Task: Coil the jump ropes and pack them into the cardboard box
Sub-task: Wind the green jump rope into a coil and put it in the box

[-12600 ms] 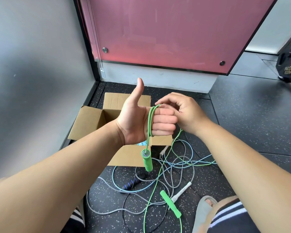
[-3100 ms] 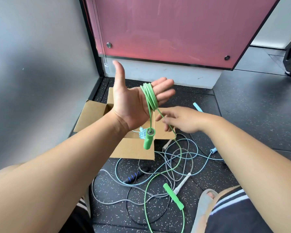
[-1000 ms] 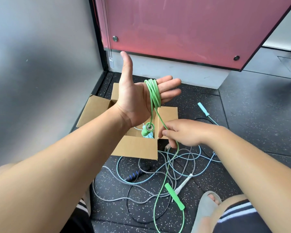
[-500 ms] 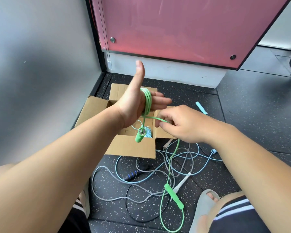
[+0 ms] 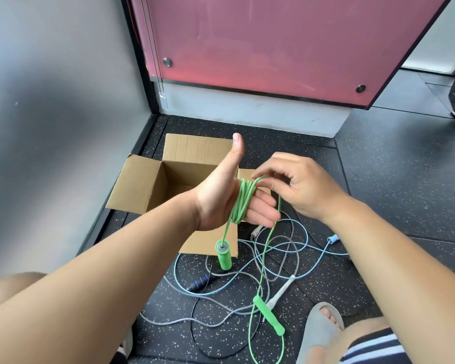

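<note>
The cardboard box [image 5: 139, 185] sits open on the floor at my left, close to the grey wall, its mouth just behind and below my left hand [image 5: 218, 203]. I hold that hand thumb up, four fingers straight and together, pointing right. The green jump rope [image 5: 241, 203] is wound round them in a tight bundle, the loops crossing my fingers top to bottom. One green handle [image 5: 223, 254] hangs from the bundle on a short length, in front of the box's near flap.

Just right of the coil my right hand [image 5: 302, 187] pinches the running strand between thumb and forefinger, at the top of the loops. From there the free length drops past my left fingertips to the second green handle [image 5: 268, 315] on the floor, among the tangle of other ropes [image 5: 279, 248].

I judge the next wrap goes over the top and down behind my fingers — the right hand is nearer for it. There is room above and to the right; a snag is likeliest below.
</note>
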